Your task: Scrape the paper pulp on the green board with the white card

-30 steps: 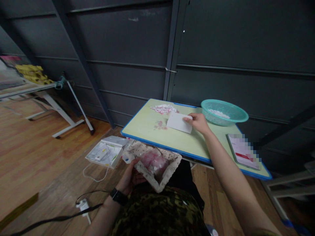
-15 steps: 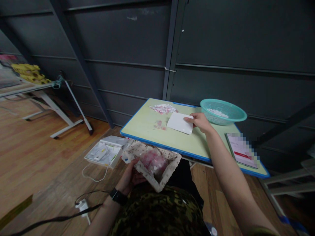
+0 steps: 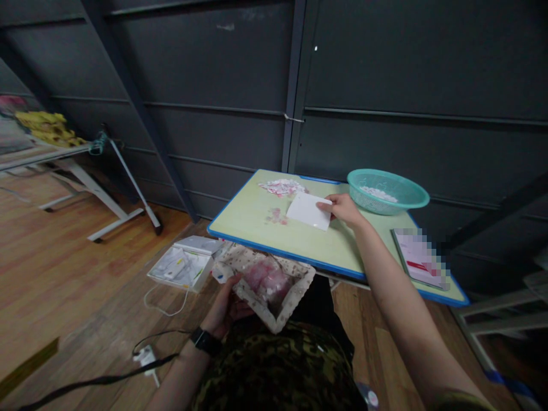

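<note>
In my right hand (image 3: 346,209) is a flat white card (image 3: 309,210), gripped at its right edge with the thumb on top, over the yellow table (image 3: 252,220). Left of the card lie a few small pinkish pieces (image 3: 277,216). Behind it is a heap of white and pink bits (image 3: 282,186). My left hand (image 3: 231,299) grips the near left rim of a spotted, pale open box (image 3: 295,305), held below the table's front edge. Inside the box sits pink, clear-looking plastic (image 3: 268,277) with small white bits.
A green plastic basket (image 3: 387,191) with white pieces stands at the table's back right. A tablet-like flat object (image 3: 417,260), partly pixelated, lies at the right. On the floor are an open white box (image 3: 182,265) and a power strip (image 3: 146,359). A dark metal wall (image 3: 222,68) rises behind.
The card in my right hand has shifted slightly to the left and away from me. My left hand still holds the box in about the same place.
</note>
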`<state>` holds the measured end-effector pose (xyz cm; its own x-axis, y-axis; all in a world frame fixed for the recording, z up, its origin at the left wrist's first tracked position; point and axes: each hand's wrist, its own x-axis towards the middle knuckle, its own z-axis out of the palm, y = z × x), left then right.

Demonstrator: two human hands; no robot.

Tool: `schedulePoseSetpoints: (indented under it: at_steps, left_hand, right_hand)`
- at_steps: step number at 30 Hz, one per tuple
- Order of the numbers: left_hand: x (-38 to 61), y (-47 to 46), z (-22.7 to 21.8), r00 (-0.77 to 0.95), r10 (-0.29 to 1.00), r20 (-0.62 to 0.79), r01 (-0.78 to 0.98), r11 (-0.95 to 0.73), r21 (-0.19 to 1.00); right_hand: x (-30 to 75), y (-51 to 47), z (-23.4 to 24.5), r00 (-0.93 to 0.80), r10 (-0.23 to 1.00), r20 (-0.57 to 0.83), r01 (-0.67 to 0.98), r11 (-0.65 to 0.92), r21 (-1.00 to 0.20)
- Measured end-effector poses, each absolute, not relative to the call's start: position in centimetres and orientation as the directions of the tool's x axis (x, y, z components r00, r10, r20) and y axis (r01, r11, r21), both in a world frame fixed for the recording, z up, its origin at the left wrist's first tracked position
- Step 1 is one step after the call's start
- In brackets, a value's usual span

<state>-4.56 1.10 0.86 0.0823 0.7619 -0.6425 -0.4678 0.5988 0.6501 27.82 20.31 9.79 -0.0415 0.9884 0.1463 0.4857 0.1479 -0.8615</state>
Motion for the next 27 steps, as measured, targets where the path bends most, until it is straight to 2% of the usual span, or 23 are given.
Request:
schedulePoseSetpoints:
  at_steps: [4,10,15,22,27]
  left_hand:
    - [-4.5,1.0,1.0,0.072,0.768,-0.636,-0.48,0.586,0.653]
    - [-4.3,0.9,1.6,0.077,0.758,-0.648,-0.444,0.608,0.658]
    - [-4.2,0.9,1.6,0.061,0.776,-0.628,-0.458,0.581,0.673]
    - [-4.1,0.8,1.3,0.069,0.778,-0.624,-0.455,0.581,0.675]
    - [-4.2,0.8,1.4,0.054,0.776,-0.628,-0.459,0.578,0.675]
  right_hand:
    - [28.8,19.2,10.9,-0.119,0.992,0.044,0.448,0.093,-0.889]
    - [29.5,18.7,11.5,-0.072,0.997,-0.031,0.443,0.004,-0.896]
    - [28.1,18.2,11.4,-0.285,0.955,-0.087,0.444,0.051,-0.894]
    - [28.3,18.2,11.6,-0.233,0.971,-0.058,0.36,0.031,-0.932]
    - [27.5,17.9,11.3,-0.338,0.939,-0.062,0.374,0.074,-0.925]
